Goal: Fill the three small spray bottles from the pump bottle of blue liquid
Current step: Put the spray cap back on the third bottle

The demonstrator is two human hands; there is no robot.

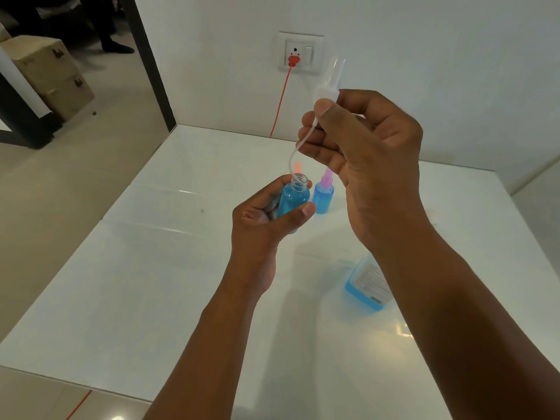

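Note:
My left hand (260, 219) grips a small open spray bottle (293, 199) full of blue liquid, held above the white table (151, 283). My right hand (363, 153) holds a clear white spray cap (328, 83) above it; the cap's thin tube (295, 153) curves down with its tip at the bottle's threaded mouth. Behind stands a second blue-filled spray bottle with a purple cap (324, 195). A pink cap (297, 167) of a third bottle peeks out behind the held one. The pump bottle of blue liquid (368, 283) is partly hidden by my right forearm.
A red cable (280, 101) runs from a wall socket (300, 54) down behind the table's far edge. Cardboard boxes (51, 74) and a dark table leg stand on the floor at the left. A person's shoes show at the top left.

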